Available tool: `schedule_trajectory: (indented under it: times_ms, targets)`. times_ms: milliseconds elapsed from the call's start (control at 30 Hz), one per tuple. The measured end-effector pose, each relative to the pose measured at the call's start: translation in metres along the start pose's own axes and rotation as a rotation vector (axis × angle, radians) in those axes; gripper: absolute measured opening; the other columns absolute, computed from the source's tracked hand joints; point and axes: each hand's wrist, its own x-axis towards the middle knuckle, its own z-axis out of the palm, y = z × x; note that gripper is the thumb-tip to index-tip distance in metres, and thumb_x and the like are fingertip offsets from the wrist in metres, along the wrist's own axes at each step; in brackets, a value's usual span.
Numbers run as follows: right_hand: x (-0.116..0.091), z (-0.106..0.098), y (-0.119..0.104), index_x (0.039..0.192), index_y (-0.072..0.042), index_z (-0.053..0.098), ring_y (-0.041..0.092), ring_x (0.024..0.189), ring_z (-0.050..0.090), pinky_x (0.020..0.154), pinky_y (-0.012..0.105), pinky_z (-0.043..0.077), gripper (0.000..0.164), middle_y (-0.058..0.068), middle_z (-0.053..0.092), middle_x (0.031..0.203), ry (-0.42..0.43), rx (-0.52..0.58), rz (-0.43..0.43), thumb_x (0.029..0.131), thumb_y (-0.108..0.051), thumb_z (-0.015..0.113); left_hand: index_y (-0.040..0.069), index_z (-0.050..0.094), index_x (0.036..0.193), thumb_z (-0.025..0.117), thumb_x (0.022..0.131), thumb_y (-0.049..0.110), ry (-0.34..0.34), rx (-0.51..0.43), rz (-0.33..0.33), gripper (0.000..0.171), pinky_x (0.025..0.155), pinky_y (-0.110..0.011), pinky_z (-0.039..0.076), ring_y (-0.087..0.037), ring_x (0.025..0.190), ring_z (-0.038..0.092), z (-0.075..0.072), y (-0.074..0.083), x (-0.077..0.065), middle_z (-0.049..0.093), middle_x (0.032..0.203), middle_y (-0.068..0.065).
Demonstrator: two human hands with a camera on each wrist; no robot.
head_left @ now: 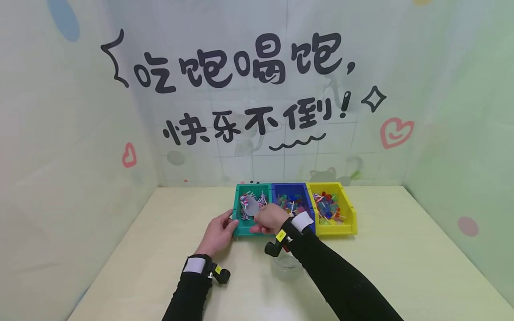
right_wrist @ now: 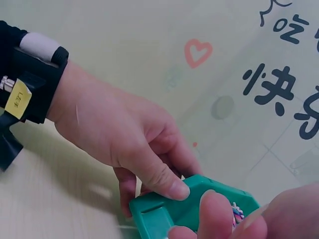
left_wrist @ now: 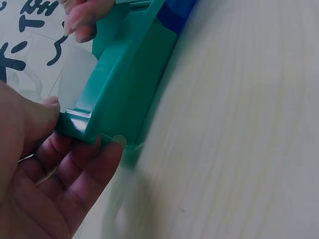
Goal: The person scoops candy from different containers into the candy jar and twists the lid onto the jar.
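Reference item: the green bin (head_left: 246,230). The left hand (head_left: 217,233) grips the left front corner of the green bin, thumb over the rim and fingers against the outside wall, apparently to steady it. The right hand (head_left: 273,218), at the right front of the green bin, pinches a translucent scoop (head_left: 252,206) between curled fingers. The scoop is tilted inside the outline of the green bin, with striped pieces (head_left: 263,199) around its tip (whether some lie on the scoop or only behind it cannot be confirmed). Progress assessment: the work appears to be at the pick-up step; the green bin is held and the scoop is in position, but lifting out of the green bin is not yet done. Many striped pieces lie in the green bin, so its contents are far from used up. The blue bin (head_left: 290,188), touching the green bin on the right, and the yellow bin (head_left: 336,228), beyond the blue one, also hold coloured pieces. A clear container (head_left: 287,267) stands near the green bin, in front and to the right, partly covered by the right forearm (its contents, and therefore any completed transfer, cannot be verified).
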Motion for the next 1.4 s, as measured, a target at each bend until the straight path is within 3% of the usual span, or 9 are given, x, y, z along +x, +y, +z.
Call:
schedule_trajectory:
  times_ms: [267,533,733,1067,1300,1400]
  targets:
    - [-0.009,-0.008,0.011,0.133,0.008,0.068,0.005,0.061,0.065,0.05,0.011,0.04,0.03,0.001,0.071,0.071,-0.018,0.063,-0.004,0.113,-0.009,0.055,0.001,0.048,0.164,0.061,0.114,0.022,0.003,0.016,-0.013,0.056,0.092,-0.035,0.052,-0.024,0.102,0.059,0.002,-0.006,-0.002,0.067,0.109,-0.01]
    - [-0.02,-0.022,0.016,0.132,0.005,0.067,0.005,0.058,0.056,0.052,0.013,0.038,0.028,0.008,0.08,0.089,-0.026,0.122,-0.015,0.115,-0.012,0.054,0.002,0.05,0.163,0.061,0.113,0.02,0.001,0.016,-0.015,0.054,0.088,-0.034,0.05,-0.023,0.099,0.058,0.002,-0.008,0.0,0.067,0.108,-0.01]
    - [-0.028,-0.031,0.018,0.121,0.0,0.073,0.006,0.059,0.054,0.05,0.014,0.036,0.023,0.01,0.081,0.094,0.0,0.128,-0.036,0.115,-0.013,0.054,0.001,0.048,0.164,0.06,0.114,0.02,-0.002,0.021,-0.015,0.055,0.087,-0.034,0.051,-0.023,0.101,0.059,0.002,-0.007,-0.001,0.066,0.11,-0.011]
    - [-0.037,-0.051,0.025,0.12,0.001,0.07,0.008,0.061,0.054,0.05,0.015,0.037,0.025,0.01,0.079,0.094,0.008,0.109,-0.071,0.116,-0.018,0.054,0.003,0.046,0.166,0.058,0.115,0.023,0.002,0.023,-0.027,0.056,0.081,-0.031,0.049,-0.025,0.101,0.058,0.002,-0.003,0.001,0.064,0.111,-0.012]
    - [-0.048,-0.068,0.032,0.124,0.004,0.068,0.009,0.061,0.051,0.05,0.016,0.037,0.03,0.004,0.067,0.083,0.01,0.133,-0.098,0.117,-0.021,0.053,0.004,0.045,0.167,0.059,0.115,0.025,-0.017,0.058,-0.047,0.058,0.085,-0.032,0.05,-0.025,0.103,0.059,0.001,0.002,0.001,0.066,0.114,-0.011]
    - [-0.054,-0.077,0.032,0.125,0.003,0.068,0.009,0.062,0.048,0.05,0.016,0.038,0.031,0.002,0.062,0.082,0.009,0.146,-0.11,0.118,-0.022,0.051,0.004,0.048,0.164,0.062,0.114,0.03,0.009,0.088,-0.04,0.059,0.086,-0.032,0.053,-0.026,0.105,0.061,-0.002,0.007,0.0,0.067,0.117,-0.013]
